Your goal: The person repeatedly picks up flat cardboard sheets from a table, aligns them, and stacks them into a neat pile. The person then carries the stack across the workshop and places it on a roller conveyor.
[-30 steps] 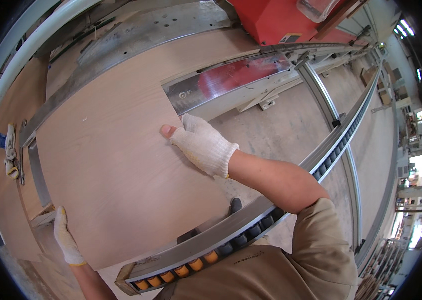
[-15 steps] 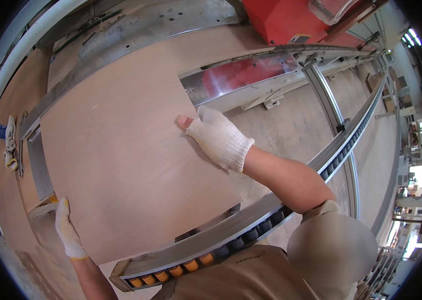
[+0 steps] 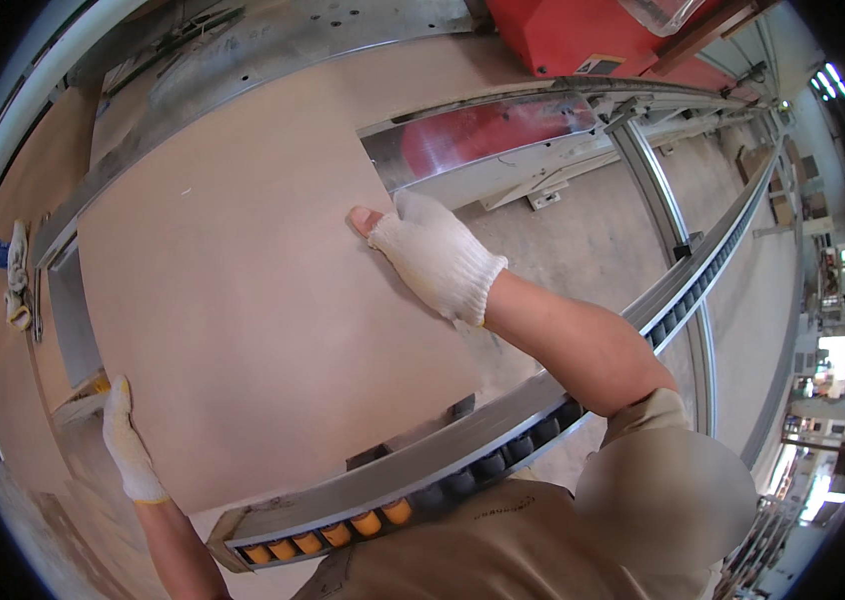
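A large pale board (image 3: 243, 290) is held flat between two gloved hands. The right hand (image 3: 433, 255) is laid palm-down on the board's far edge, fingers spread flat, a bare fingertip showing through the white glove. The left hand (image 3: 128, 445) is curled over the near corner. Just below the right forearm, a metal roller rail (image 3: 423, 480) with orange and black wheels is seen; beyond the right hand, a red machine (image 3: 583, 40).

Single head-worn fisheye view, looking steeply down, close over board (image 3: 243, 290) and roller rail (image 3: 423, 480).
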`<state>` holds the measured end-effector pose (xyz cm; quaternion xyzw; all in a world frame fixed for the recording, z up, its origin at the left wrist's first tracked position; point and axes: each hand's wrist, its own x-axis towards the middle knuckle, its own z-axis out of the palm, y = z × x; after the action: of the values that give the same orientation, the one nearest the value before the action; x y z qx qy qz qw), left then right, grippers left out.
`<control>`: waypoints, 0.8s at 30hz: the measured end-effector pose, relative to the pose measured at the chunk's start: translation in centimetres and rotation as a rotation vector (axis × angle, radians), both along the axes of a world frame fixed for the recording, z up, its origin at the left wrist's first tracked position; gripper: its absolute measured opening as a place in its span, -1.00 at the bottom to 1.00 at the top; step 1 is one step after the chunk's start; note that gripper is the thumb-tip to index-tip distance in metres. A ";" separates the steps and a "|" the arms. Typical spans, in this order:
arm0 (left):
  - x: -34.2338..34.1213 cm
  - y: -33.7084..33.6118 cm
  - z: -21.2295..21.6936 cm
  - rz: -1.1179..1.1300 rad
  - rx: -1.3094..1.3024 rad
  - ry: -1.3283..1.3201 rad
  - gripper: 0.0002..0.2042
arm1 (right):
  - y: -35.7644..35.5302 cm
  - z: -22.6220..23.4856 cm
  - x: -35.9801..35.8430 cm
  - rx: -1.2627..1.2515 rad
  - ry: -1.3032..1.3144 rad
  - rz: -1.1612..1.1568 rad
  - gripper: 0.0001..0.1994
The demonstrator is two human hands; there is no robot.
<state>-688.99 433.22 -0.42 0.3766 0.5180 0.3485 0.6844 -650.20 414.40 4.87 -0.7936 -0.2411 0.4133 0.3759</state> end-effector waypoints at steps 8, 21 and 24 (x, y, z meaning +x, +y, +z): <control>-1.1 2.1 -1.5 -0.031 0.080 0.047 -0.52 | 0.0 0.5 0.1 0.044 -0.025 0.023 -0.40; -2.2 2.5 -2.6 0.022 0.109 0.110 -0.50 | 0.0 0.3 0.5 0.046 -0.002 0.018 -0.44; -0.7 1.1 -1.4 0.028 0.102 0.099 -0.50 | -0.4 -0.1 1.0 0.068 -0.008 0.028 -0.46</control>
<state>-689.65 434.34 -1.82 0.4204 0.5379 0.3648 0.6331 -649.19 413.99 4.78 -0.7786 -0.2676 0.4068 0.3958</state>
